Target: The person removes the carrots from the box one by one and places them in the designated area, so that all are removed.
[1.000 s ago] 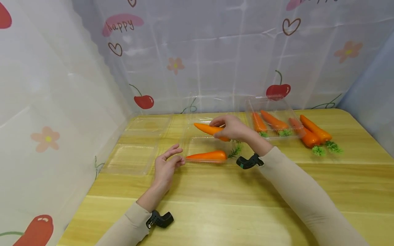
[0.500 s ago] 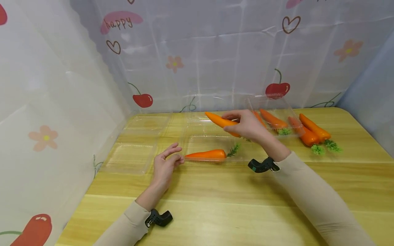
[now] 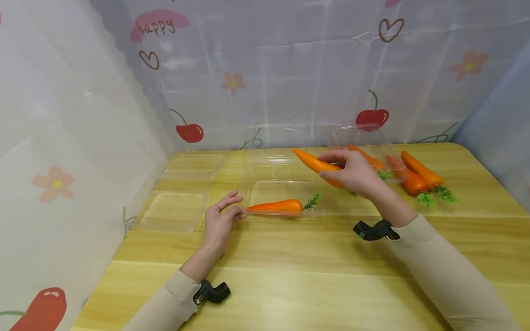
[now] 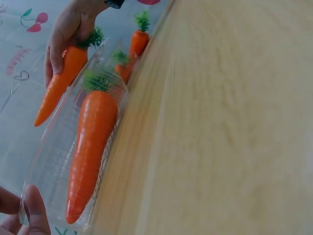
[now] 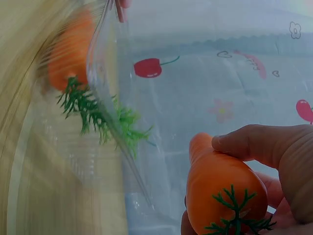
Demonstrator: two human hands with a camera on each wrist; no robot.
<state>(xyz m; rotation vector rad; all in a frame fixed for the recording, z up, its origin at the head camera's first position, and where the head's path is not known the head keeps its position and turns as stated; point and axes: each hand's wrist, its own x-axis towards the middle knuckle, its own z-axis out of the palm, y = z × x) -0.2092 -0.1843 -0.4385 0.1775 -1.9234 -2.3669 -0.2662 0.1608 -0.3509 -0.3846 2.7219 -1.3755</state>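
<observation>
My right hand (image 3: 352, 172) grips a carrot (image 3: 312, 162) with green leaves, held in the air right of the middle clear plastic box (image 3: 285, 184). In the right wrist view, thumb and fingers wrap this carrot (image 5: 220, 191). Another carrot (image 3: 277, 206) lies inside the box along its front wall, leaves to the right. My left hand (image 3: 219, 220) is at the box's front left corner. In the left wrist view, thumb (image 4: 35, 210) and fingers pinch the box's rim. The box's lid stands raised behind it, hard to make out.
A second clear box (image 3: 335, 133), lid up, holds carrots at the back right, partly hidden by my right hand. Two carrots (image 3: 422, 170) lie at its right side. Another clear box (image 3: 174, 207) lies open at the left. A printed curtain (image 3: 281, 69) hangs behind the table.
My right hand has carried its carrot up and to the right, away from above the middle box. My left hand keeps its place at the box corner.
</observation>
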